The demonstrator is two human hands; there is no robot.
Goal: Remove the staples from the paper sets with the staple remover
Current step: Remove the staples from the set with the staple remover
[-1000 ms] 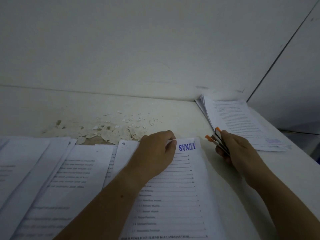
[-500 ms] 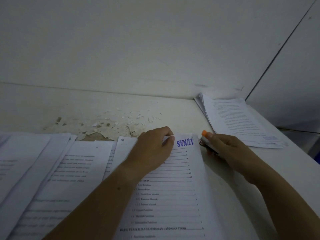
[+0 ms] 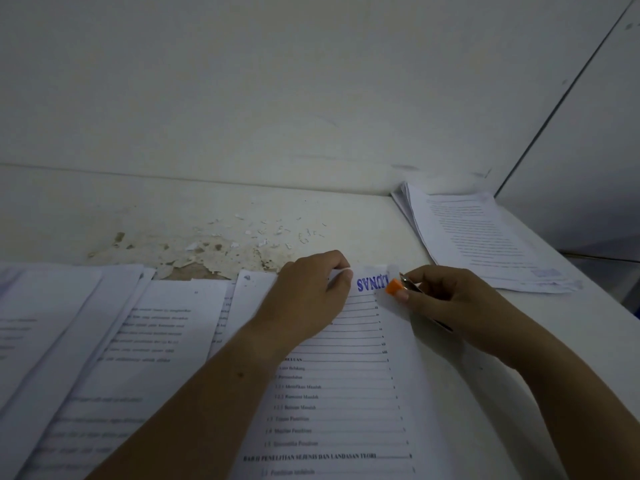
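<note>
A paper set (image 3: 346, 393) with a blue stamp near its far edge lies in front of me on the white table. My left hand (image 3: 308, 296) rests on its far edge, fingers curled down onto the sheet beside the stamp. My right hand (image 3: 450, 306) grips the staple remover (image 3: 398, 285), a metal tool with orange tips, and holds its tip at the set's far right corner. The staple itself is not visible.
More paper sets (image 3: 104, 341) lie overlapped to the left. Another stack (image 3: 478, 237) sits at the far right by the wall corner. Paper scraps and pulled staples (image 3: 270, 233) litter a patch of peeling table surface beyond the sets.
My right hand has moved left with the staple remover, from beside the paper set to its far right corner. My left hand stays on the far edge.
</note>
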